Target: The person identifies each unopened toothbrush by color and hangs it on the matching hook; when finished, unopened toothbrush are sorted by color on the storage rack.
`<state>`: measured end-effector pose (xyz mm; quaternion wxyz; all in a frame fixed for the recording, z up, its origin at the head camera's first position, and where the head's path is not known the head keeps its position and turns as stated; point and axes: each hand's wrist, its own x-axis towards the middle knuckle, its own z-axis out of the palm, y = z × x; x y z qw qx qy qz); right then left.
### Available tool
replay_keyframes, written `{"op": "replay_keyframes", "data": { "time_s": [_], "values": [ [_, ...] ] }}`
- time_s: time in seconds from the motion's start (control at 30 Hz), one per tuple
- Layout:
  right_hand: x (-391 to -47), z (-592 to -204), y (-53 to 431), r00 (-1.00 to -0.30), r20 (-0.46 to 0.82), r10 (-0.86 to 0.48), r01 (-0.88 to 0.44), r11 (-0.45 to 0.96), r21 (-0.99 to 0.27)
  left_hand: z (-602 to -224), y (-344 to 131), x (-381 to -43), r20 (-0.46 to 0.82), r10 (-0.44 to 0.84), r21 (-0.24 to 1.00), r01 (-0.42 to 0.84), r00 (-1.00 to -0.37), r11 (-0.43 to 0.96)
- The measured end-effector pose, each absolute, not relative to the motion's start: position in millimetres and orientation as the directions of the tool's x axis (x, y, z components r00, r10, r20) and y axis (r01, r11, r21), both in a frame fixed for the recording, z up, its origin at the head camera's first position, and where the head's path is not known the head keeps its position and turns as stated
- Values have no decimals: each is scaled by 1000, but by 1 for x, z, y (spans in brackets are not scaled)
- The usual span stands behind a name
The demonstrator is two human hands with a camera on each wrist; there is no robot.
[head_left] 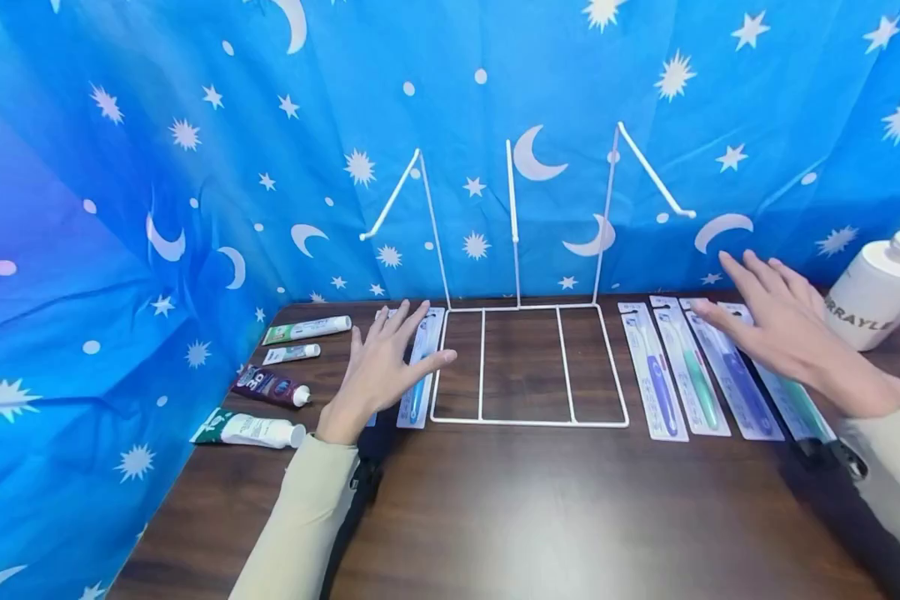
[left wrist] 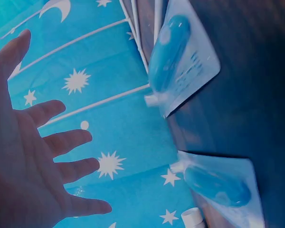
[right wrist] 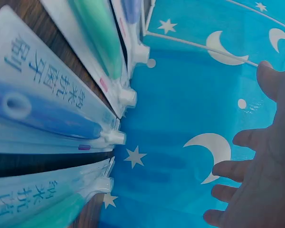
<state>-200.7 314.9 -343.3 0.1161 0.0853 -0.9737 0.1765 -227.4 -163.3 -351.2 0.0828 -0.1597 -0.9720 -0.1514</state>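
Note:
My left hand (head_left: 378,367) is held with spread fingers over two blue packaged toothbrushes at the left of a white wire rack (head_left: 528,424). One blue toothbrush pack (head_left: 422,367) shows beside the thumb; the other is mostly hidden under the hand. In the left wrist view the fingers are straight and the palm bare. My right hand (head_left: 783,333), also spread and holding nothing, hovers over the packs on the right. Several toothbrush packs lie there: a purple one (head_left: 655,375), a green one (head_left: 694,375), another purple one (head_left: 738,383) and a green one partly beneath my wrist.
Toothpaste tubes lie at the left: a green-and-white one (head_left: 307,329), a small one (head_left: 292,354), a dark one (head_left: 270,386) and a larger white-and-green one (head_left: 247,429). A white bottle (head_left: 877,292) stands at the right. Blue star-patterned cloth (head_left: 465,108) hangs behind the rack's upright hooks.

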Motion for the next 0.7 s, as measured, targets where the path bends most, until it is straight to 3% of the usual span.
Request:
{"op": "replay_keyframes", "data": {
  "time_s": [0.2, 0.7],
  "values": [
    [-191, -333, 314, -967, 219, -128, -196, 925, -325, -353, -157, -210, 205, 286, 285, 337, -936, 897],
    [-186, -345, 327, -977, 166, -137, -186, 924, -335, -353, -154, -209, 203, 269, 321, 324, -941, 890]
  ]
}}
